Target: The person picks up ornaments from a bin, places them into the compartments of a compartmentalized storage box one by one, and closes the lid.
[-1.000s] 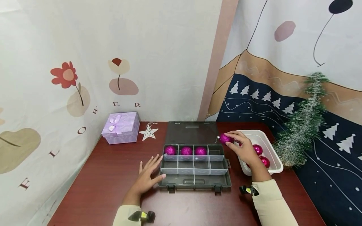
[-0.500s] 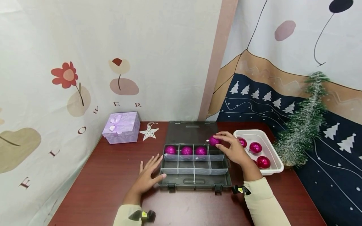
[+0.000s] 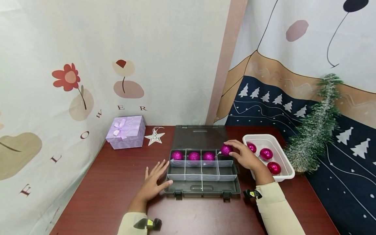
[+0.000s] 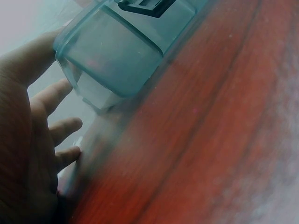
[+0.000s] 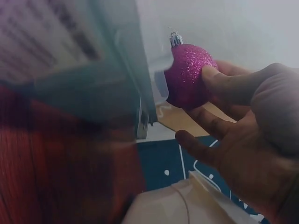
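My right hand [image 3: 246,156] pinches a glittery magenta Christmas bauble [image 3: 226,150] over the back right compartment of a grey divided plastic box [image 3: 202,187]. In the right wrist view the bauble [image 5: 189,77] sits between thumb and fingers, its silver cap pointing up. Three more glittery baubles [image 3: 194,156] lie in the other back-row compartments, one in each. My left hand [image 3: 154,183] rests with fingers spread at the box's left side, and the left wrist view has its thumb against the box wall [image 4: 117,51].
A white tub [image 3: 289,163] with several shiny magenta baubles [image 3: 274,168] stands right of the box. The box's lid [image 3: 199,137] lies folded back. A purple gift box [image 3: 126,133] and white star [image 3: 154,137] are back left; a tinsel tree [image 3: 315,133] stands right.
My right hand has carried the bauble left from above the tub to the back right compartment, lowering it slightly. The left hand has stayed in place.
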`<state>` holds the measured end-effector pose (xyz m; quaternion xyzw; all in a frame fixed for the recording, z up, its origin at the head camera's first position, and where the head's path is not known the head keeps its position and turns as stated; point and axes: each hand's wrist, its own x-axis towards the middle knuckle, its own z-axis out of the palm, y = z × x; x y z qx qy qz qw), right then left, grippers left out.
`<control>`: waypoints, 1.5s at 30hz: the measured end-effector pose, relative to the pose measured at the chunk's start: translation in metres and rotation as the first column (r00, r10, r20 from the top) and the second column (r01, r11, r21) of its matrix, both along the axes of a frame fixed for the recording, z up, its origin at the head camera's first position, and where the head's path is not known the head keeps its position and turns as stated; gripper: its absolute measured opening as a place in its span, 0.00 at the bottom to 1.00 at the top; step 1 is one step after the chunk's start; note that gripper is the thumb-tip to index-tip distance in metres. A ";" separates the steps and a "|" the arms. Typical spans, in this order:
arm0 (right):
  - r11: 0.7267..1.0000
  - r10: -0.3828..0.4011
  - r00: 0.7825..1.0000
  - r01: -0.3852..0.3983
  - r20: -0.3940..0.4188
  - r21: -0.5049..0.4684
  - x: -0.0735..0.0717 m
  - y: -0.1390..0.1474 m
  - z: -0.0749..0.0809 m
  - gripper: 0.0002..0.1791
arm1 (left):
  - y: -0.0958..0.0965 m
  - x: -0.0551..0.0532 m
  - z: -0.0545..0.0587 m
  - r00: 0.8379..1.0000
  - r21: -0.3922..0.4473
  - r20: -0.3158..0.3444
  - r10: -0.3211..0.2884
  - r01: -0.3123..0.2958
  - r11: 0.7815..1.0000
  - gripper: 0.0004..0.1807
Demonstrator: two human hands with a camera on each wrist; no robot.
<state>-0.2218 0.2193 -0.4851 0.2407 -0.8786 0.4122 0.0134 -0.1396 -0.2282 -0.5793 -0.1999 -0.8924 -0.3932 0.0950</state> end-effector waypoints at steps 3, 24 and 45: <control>1.000 -0.004 1.000 0.004 0.008 0.021 -0.001 0.002 0.000 0.25 | 0.002 0.002 0.006 1.000 0.003 0.003 0.002 -0.002 1.000 0.45; 0.983 0.037 0.999 -0.035 -0.009 0.179 -0.002 -0.005 -0.009 0.21 | 0.002 0.003 0.010 0.996 -0.055 0.085 0.029 -0.024 0.998 0.46; 0.990 -0.123 0.992 0.126 -0.033 0.070 0.001 0.026 0.011 0.22 | 0.004 0.001 0.010 0.997 -0.078 0.076 0.034 -0.028 0.997 0.46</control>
